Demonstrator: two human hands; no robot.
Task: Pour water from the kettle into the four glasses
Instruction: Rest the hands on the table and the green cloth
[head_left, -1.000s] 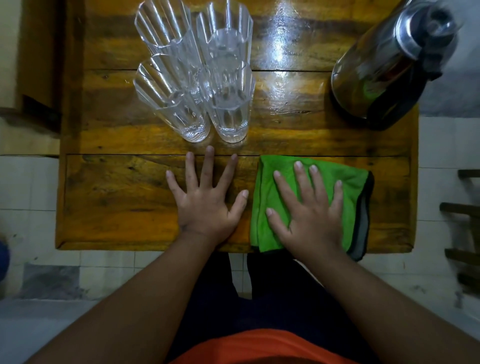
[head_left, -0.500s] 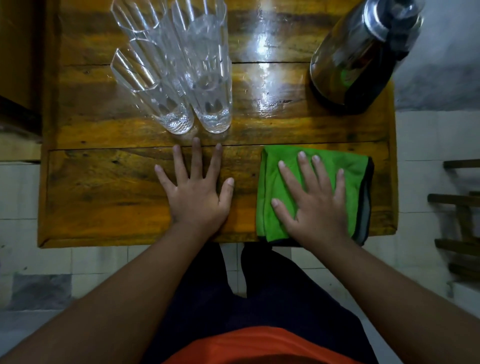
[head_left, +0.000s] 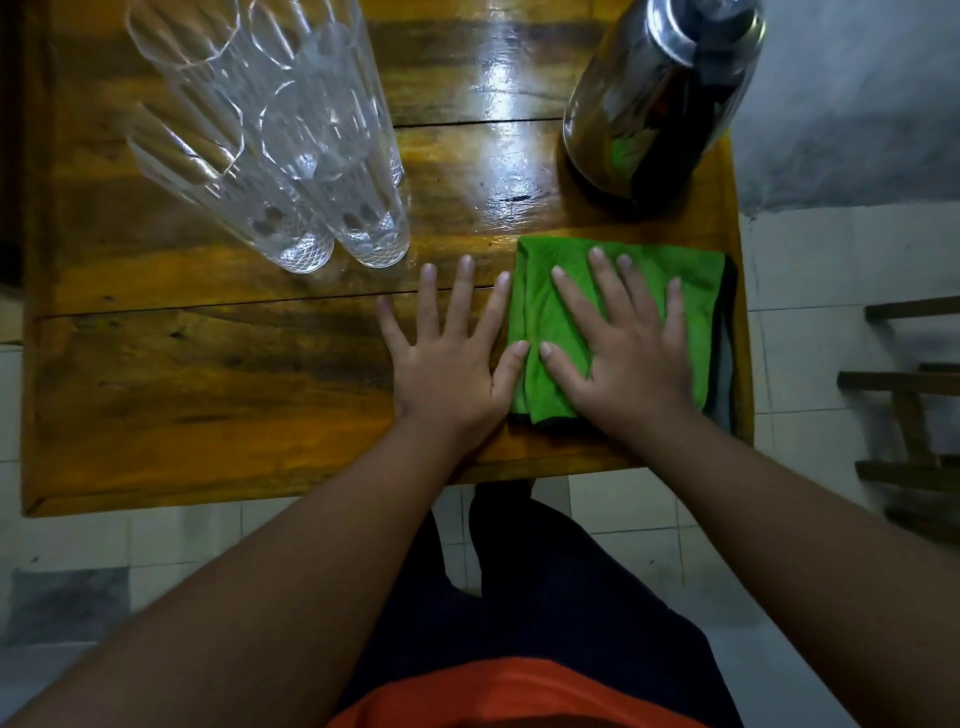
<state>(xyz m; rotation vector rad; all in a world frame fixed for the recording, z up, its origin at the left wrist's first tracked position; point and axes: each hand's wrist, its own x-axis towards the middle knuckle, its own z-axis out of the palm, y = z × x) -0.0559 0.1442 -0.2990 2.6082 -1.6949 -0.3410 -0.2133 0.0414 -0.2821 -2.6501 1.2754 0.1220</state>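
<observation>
Both hands lay flat and spread, gripping nothing: the left hand (head_left: 447, 358) rested palm-down on the glossy plank-topped wooden table (head_left: 208, 374) near the centre of the frame, and the right hand (head_left: 626, 348) pressed on a folded bright green microfibre cloth (head_left: 540, 306) just right of it, the left thumb touching the cloth's edge. The dark, shiny steel kettle with a chrome collar (head_left: 654, 98) stood untouched in the upper right of the frame, close to the table's right edge. The four tall, clear, faceted glasses (head_left: 291, 156) stood upright and empty in a tight cluster in the upper left, touching or nearly so.

By my judgement the pouring had not begun, and the risks lay in that layout. The glasses were packed so closely that a stream aimed at one could splash into the gaps between them, and a nudge from the spout could tip a tall glass against its neighbours. The kettle sat near the edge, so a careless grab might push it off. The polished surface looked slick, letting spilled water spread.

The cloth lay between the right hand and the kettle, within reach for spills. Nothing blocked the path from kettle to glasses. Tiled floor (head_left: 831, 249) showed at the right.
</observation>
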